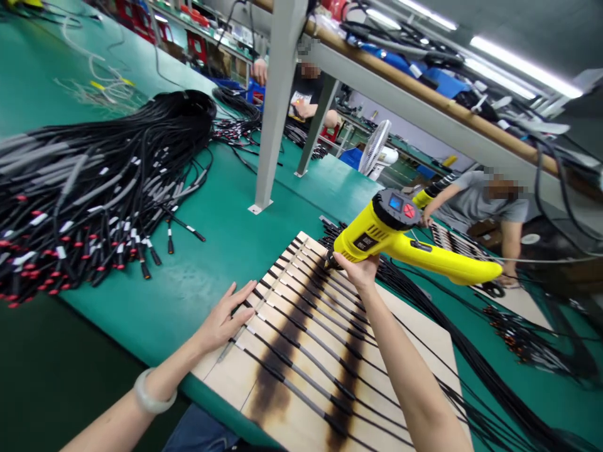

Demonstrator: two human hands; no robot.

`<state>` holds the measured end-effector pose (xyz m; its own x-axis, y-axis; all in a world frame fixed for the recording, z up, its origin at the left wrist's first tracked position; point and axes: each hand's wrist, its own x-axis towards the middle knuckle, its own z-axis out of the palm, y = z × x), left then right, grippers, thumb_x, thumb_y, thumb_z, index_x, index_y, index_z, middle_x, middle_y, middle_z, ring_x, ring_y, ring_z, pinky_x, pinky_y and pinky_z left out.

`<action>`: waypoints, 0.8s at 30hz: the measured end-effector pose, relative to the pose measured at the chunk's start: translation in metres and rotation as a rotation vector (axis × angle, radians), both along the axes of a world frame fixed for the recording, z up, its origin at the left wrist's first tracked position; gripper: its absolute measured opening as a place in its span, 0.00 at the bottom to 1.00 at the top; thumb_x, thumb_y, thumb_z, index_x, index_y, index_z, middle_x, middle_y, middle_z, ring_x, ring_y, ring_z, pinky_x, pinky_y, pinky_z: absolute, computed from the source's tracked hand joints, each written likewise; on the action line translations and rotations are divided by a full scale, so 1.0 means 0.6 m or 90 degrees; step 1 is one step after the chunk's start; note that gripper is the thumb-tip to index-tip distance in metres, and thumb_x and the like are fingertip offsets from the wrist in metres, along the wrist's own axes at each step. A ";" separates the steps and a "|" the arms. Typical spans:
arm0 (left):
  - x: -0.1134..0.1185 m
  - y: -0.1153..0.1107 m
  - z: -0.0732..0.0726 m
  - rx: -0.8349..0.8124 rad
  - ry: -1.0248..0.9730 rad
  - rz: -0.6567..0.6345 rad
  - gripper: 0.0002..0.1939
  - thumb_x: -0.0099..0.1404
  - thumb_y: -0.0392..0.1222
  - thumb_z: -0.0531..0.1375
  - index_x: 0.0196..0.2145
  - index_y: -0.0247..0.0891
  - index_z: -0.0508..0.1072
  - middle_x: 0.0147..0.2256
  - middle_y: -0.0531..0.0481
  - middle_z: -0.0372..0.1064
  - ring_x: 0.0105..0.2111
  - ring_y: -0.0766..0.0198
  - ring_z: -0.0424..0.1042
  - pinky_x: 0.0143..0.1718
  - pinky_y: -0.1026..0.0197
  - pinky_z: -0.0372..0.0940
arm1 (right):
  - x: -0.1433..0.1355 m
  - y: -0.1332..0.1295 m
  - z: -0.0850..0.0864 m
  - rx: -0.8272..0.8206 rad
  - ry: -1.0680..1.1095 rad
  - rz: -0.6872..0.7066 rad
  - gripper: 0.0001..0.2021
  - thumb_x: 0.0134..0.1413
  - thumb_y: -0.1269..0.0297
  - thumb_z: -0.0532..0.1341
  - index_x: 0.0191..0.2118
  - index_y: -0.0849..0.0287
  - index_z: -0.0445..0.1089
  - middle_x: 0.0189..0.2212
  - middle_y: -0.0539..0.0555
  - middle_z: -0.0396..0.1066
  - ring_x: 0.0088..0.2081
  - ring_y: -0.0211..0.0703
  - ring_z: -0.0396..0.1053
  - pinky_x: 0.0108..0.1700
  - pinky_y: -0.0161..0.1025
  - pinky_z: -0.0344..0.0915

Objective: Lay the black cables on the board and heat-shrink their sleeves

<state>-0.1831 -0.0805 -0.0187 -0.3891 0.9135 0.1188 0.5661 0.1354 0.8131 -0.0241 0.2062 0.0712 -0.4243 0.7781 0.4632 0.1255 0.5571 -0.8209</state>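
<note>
Green bench [198, 276], busy workshop behind. Big heap of black cables [94, 182] far left, grey post [277, 107] just beyond scorched wooden board [424, 339]. Board carries row of black cables w/ grey sleeves [306, 333], laid side by side. Left hand [226, 317] flat, fingers spread, on board's left edge. Right hand [360, 269] closed round yellow heat gun [400, 235], nozzle down-left over cables. Co-worker [480, 201] w/ second gun opposite.

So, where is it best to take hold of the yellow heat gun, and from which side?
Take the heat gun by its long tapering handle, coming from the rear right, away from the nozzle over the scorched wooden board. The right hand supports it near the nozzle.
</note>
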 end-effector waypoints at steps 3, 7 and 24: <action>-0.006 0.000 -0.007 0.011 0.005 0.007 0.33 0.65 0.63 0.47 0.63 0.46 0.56 0.61 0.50 0.53 0.61 0.48 0.53 0.63 0.40 0.42 | 0.017 0.022 0.025 0.016 0.012 -0.118 0.27 0.24 0.51 0.72 0.33 0.61 0.68 0.34 0.61 0.75 0.41 0.58 0.72 0.49 0.56 0.67; -0.017 -0.001 -0.026 0.023 0.013 -0.006 0.30 0.66 0.59 0.48 0.63 0.51 0.53 0.62 0.54 0.53 0.62 0.48 0.52 0.63 0.40 0.42 | 0.078 0.043 0.050 0.033 0.044 -0.150 0.26 0.23 0.52 0.73 0.32 0.61 0.67 0.32 0.59 0.75 0.37 0.55 0.73 0.43 0.52 0.71; -0.027 0.001 -0.042 -0.033 -0.027 0.043 0.25 0.67 0.56 0.46 0.61 0.62 0.55 0.63 0.69 0.49 0.65 0.45 0.38 0.64 0.34 0.39 | 0.167 0.072 0.017 -0.035 0.094 -0.128 0.26 0.25 0.59 0.73 0.36 0.61 0.68 0.37 0.59 0.75 0.40 0.52 0.74 0.45 0.49 0.72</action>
<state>-0.1994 -0.0798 -0.0437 -0.4544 0.8892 0.0541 0.5194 0.2151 0.8270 0.0762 0.2493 0.0816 -0.1894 0.8656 0.4636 0.1067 0.4875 -0.8666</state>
